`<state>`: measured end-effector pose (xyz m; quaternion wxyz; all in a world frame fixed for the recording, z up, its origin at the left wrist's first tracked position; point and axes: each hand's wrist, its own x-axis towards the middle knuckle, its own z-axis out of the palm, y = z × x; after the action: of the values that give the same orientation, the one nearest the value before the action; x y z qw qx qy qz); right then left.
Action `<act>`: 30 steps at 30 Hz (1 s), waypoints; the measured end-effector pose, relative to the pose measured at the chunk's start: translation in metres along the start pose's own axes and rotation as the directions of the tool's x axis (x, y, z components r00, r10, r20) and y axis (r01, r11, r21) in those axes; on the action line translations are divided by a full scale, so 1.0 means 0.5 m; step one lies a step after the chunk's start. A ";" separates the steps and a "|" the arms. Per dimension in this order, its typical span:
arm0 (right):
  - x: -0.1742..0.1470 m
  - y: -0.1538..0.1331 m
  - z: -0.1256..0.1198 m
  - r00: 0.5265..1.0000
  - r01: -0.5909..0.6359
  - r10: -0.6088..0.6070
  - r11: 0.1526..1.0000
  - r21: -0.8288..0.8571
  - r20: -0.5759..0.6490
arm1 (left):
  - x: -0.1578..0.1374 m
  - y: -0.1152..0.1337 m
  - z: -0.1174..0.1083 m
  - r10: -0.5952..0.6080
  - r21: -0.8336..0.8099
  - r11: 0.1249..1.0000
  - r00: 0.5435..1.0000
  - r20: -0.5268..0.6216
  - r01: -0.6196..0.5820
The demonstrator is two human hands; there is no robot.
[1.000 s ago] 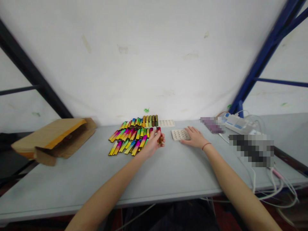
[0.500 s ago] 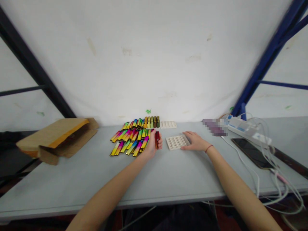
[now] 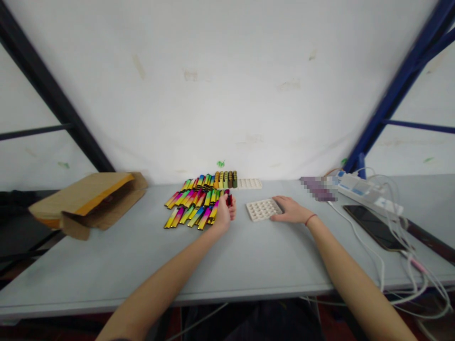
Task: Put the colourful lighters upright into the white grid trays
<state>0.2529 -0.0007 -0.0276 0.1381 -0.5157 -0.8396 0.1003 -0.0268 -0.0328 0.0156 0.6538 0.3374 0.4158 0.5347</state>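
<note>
- Far from finished, we'd guess: most of the tubes (image 3: 192, 199) lie flat in three rough rows on the left of the tabletop (image 3: 249, 260), shiny and rainbow-ish.
- What looks done is a small block of standing tubes (image 3: 225, 181) at the back, by the wall, packed tight with their round ends up. We can't tell if a tray sits under them.
- Right beside that block is the back tray (image 3: 250, 183), with rows of holes showing and nothing upright in them.
- Same deal with the near tray (image 3: 261, 210), so from our seat that one hasn't been started.
- Our left hand (image 3: 223, 210) is curled round at least one red tube (image 3: 229, 201), just off the right edge of the flat rows. Exact count? Fingers hide it.
- Our right hand (image 3: 290, 210) has its grip closed on the near tray's right end, thumb on the near side, fingers on the far side.
</note>
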 end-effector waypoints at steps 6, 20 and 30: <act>0.000 0.003 0.003 1.000 -0.011 0.011 1.000 -0.027 0.019 | -0.001 -0.004 -0.002 0.026 -0.007 1.000 1.000 0.008 -0.026; -0.006 0.003 -0.018 0.995 -0.086 0.086 0.996 0.004 0.053 | 0.000 -0.002 -0.006 0.014 0.020 1.000 1.000 -0.028 -0.014; -0.001 -0.020 -0.009 0.998 -0.061 0.061 0.996 0.071 0.004 | 0.022 -0.030 0.004 0.330 0.346 0.861 0.927 0.176 -0.372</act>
<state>0.2461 -0.0057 -0.0202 0.1524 -0.5357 -0.8195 0.1349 -0.0178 -0.0251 0.0015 0.4911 0.5545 0.4044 0.5365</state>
